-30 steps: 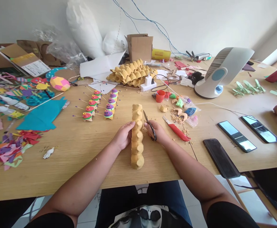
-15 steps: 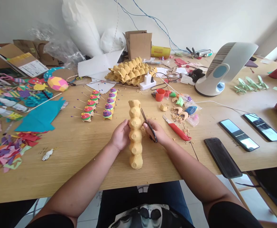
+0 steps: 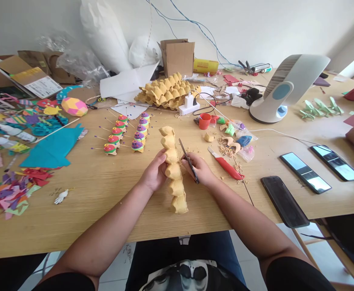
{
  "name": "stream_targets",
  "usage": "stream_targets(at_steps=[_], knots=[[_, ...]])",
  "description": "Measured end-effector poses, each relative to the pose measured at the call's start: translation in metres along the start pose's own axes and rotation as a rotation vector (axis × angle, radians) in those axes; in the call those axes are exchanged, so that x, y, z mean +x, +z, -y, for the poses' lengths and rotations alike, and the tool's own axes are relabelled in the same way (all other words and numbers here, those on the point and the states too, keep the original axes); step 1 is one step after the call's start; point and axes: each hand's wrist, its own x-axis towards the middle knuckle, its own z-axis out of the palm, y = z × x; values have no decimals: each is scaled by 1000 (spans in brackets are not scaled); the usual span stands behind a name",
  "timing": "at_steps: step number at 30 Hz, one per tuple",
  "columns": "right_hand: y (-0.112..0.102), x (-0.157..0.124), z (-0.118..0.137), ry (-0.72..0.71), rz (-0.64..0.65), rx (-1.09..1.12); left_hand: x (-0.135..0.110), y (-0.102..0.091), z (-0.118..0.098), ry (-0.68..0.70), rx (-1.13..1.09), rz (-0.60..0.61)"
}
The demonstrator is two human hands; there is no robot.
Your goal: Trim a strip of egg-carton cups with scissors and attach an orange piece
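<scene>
Head: carton strip (image 3: 174, 171) in left hand (image 3: 154, 171)

With the egg-carton strip (image 3: 173, 171) as our clock's centre, our left hand (image 3: 154, 171) touches it at nine and our right hand (image 3: 201, 169) is just beside it at three, scissors (image 3: 189, 161) in it. On the table (image 3: 86, 190), two rows of craft figures (image 3: 138, 136) stand at ten; egg trays (image 3: 165, 93) lie at twelve, a box (image 3: 179, 59) behind them. We see a cup (image 3: 205, 121) at one, a fan (image 3: 281, 91) farther out at two. A knife (image 3: 228, 166) lies at three, phones (image 3: 306, 173) beyond it; paper scraps (image 3: 13, 192) lie well apart at nine.
</scene>
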Motion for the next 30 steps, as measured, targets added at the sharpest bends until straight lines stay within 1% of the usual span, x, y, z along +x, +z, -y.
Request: stream_targets(at_steps=[4, 7, 11, 16, 19, 23, 27, 30], knots=[[-3, 0, -5, 3, -39, -153, 1, -6, -1, -52, 2, -1], [-4, 0, -6, -17, -35, -194, 1, -10, -1, -69, 15, 14], [-2, 0, -5, -9, -39, -133, -1, -7, -1, -14, 55, 7], [1, 1, -1, 33, -34, 28, -4, 2, -1, 96, 142, 1], [1, 1, 2, 28, -17, 95, -4, 3, 0, 128, 162, 8], [0, 2, 4, 29, 11, 102, -3, 1, 0, 149, 175, -15], [0, 2, 3, 62, 24, 99, -3, 0, 0, 149, 201, -22], [0, 0, 5, 88, 35, 119, -2, -2, 1, 175, 244, -35]])
